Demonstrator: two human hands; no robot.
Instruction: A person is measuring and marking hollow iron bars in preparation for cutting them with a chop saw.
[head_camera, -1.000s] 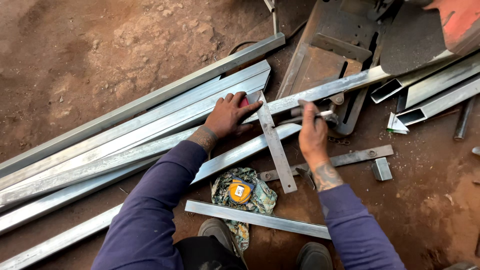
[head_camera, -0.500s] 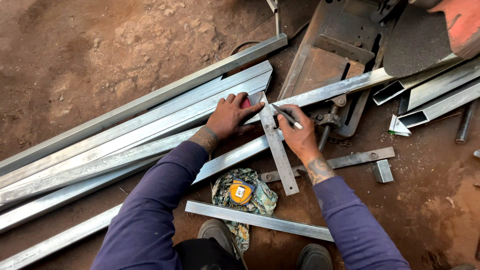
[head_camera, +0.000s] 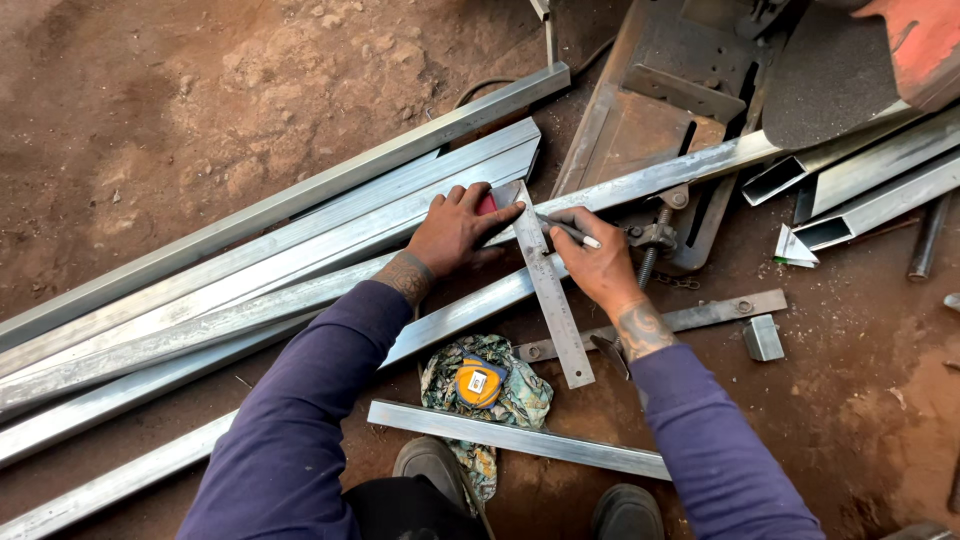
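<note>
My left hand presses down on the red stock end of a metal try square, whose steel blade lies across a long square steel tube. My right hand holds a slim marker pen with its tip against the blade's edge on the tube. That tube runs up to the right into a chop saw with a dark cutting disc. Both arms wear purple sleeves.
Several long steel tubes lie on the dirt at left. A yellow tape measure rests on a patterned cloth near my shoes. A short tube piece, a flat bar, a small offcut and more tubes lie around.
My right hand moved left from the saw's clamp area to the square's blade, bringing the pen onto the tube. The left hand stayed on the square.
</note>
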